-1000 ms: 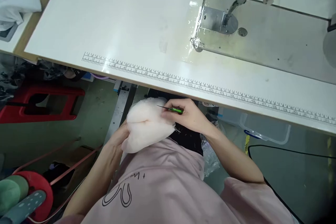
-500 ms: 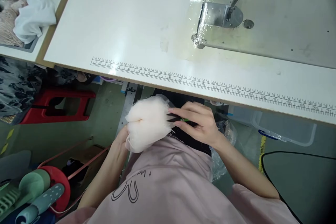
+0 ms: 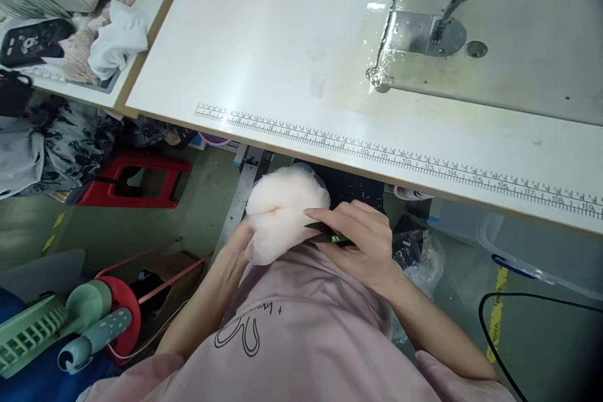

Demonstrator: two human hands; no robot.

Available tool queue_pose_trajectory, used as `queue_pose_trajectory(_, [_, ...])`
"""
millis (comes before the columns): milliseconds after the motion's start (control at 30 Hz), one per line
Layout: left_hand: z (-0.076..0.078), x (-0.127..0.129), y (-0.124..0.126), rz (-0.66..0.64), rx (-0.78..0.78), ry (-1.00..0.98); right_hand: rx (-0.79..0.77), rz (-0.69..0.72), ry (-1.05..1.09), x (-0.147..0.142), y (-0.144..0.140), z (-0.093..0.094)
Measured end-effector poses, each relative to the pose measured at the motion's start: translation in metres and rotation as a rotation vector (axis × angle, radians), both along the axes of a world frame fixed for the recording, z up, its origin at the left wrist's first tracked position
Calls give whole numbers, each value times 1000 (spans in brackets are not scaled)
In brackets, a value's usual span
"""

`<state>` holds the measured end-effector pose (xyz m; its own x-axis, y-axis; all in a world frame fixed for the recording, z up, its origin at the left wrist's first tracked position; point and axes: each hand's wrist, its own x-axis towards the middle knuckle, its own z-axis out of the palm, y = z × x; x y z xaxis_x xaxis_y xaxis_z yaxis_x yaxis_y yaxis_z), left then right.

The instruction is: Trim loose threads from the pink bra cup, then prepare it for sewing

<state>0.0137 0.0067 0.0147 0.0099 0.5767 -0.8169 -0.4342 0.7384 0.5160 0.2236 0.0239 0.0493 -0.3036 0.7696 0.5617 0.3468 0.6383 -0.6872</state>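
Here, the left hand (image 3: 239,240) holds the cloth (image 3: 285,210) from eight o'clock, its fingers mostly hidden. The cloth, at twelve o'clock from the shirt (image 3: 320,339), looks light, soft and easily crushed, probably best pinched gently near its edges. At its four o'clock, snips (image 3: 336,239), slightly parted, sit gripped in the curled right hand (image 3: 362,242).

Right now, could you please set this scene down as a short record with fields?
Left grip: holds the pale fabric; fingers largely hidden
Right grip: holds small scissors, blades parted
Blade tips: at the fabric's right side, contact unclear
Work position: nearer the body than the white table
On table: sewing machine; ruler scale along front edge
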Motion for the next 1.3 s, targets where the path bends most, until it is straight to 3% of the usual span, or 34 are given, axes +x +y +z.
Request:
queue_pose_trajectory(367, [16,12,5,28,151,-33,306,16,-516,17,8,19])
queue_pose_trajectory(667, [12,8,4,-51,167,-42,389,48,-581,20,12,27])
queue_pose_trajectory(1300, [14,8,4,-73,149,-143,439,117,-605,15,16,28])
